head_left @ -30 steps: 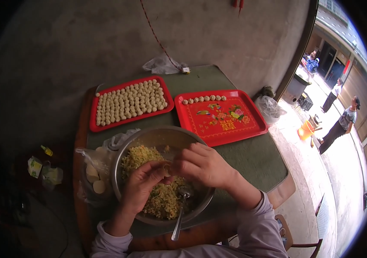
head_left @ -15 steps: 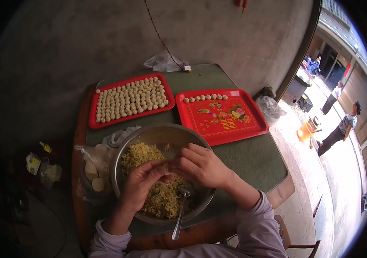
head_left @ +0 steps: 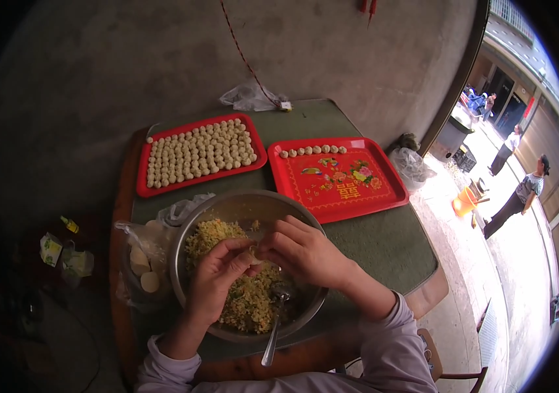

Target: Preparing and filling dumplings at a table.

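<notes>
Over a large steel bowl [head_left: 314, 306], my two hands meet at a small, pale dumpling [head_left: 254, 256]. My left hand [head_left: 217, 272] cups it from the left with thumb and fingers. From the right, my right hand [head_left: 306, 252] pinches its edge, and the curled fingers partly hide it. Chopped yellow-green filling [head_left: 243, 308] lies in the bowl under my hands. A metal spoon [head_left: 271, 340] rests with its head in the filling and its handle over the near rim. Round dough wrappers [head_left: 149, 282] sit in a clear plastic bag left of the bowl.
A red tray [head_left: 261, 157] at the far left bears many dumplings in rows. On another red tray [head_left: 365, 204], flower-patterned, one row lies along the far edge. Plastic bags [head_left: 250, 96] lie near the wall. People [head_left: 522, 193] stand outside at right, near an orange bucket [head_left: 464, 201].
My fingers have shifted slightly around the dumpling, and more of it shows between them. My right hand has turned a little. The bowl, spoon and trays stay in place.
</notes>
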`<state>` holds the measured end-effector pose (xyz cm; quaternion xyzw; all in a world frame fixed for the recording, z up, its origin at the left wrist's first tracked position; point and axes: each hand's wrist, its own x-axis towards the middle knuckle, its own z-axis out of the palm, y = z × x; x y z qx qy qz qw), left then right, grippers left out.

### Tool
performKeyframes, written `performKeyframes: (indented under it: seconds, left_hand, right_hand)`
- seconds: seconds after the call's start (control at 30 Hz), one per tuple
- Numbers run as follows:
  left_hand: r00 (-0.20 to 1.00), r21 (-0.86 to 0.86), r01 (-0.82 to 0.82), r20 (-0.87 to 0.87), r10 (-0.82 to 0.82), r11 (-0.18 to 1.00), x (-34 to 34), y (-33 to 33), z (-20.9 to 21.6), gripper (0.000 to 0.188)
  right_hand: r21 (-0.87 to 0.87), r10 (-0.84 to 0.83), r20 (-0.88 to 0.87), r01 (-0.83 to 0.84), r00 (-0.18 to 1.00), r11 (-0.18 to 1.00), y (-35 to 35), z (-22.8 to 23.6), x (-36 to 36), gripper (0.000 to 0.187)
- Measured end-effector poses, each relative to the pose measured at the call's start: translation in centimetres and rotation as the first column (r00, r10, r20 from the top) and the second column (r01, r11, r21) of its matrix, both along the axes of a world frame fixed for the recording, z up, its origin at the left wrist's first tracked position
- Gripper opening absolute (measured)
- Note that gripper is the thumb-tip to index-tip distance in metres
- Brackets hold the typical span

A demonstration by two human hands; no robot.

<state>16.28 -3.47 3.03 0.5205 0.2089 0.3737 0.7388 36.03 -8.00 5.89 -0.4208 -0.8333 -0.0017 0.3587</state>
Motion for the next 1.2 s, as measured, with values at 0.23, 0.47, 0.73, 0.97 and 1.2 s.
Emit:
performKeyframes:
  seconds: [0.23,0.47,0.73,0.97,1.2]
  left_hand:
    - [1.0,-0.045,0.026,0.01,-0.026,0.999,0.21,0.0,0.01,0.025]
    - [0.998,-0.019,-0.012,0.063,0.013,1.0,0.21,-0.46,0.43,0.02]
    - [0.999,0.047,-0.006,0.039,0.004,0.999,0.1,-0.38,0.15,0.016]
    - [0.998,0.022,-0.016,0.067,0.014,1.0,0.04,-0.52,0.5,0.016]
    - [0.999,0.044,-0.021,0.034,0.019,0.999,-0.2,-0.39,0.49,0.019]
  right_hand:
    - [-0.014,0.027,-0.065,-0.028,0.997,1.0,0.03,0.24,0.16,0.016]
    - [-0.039,0.059,-0.122,-0.064,0.991,0.997,0.06,0.39,0.24,0.015]
    - [-0.034,0.044,-0.095,-0.048,0.994,0.998,-0.04,0.27,0.22,0.017]
    - [-0.092,0.082,-0.255,-0.109,0.963,0.99,-0.09,0.49,0.44,0.018]
    - [-0.041,0.056,-0.13,-0.062,0.99,0.997,-0.17,0.42,0.15,0.018]
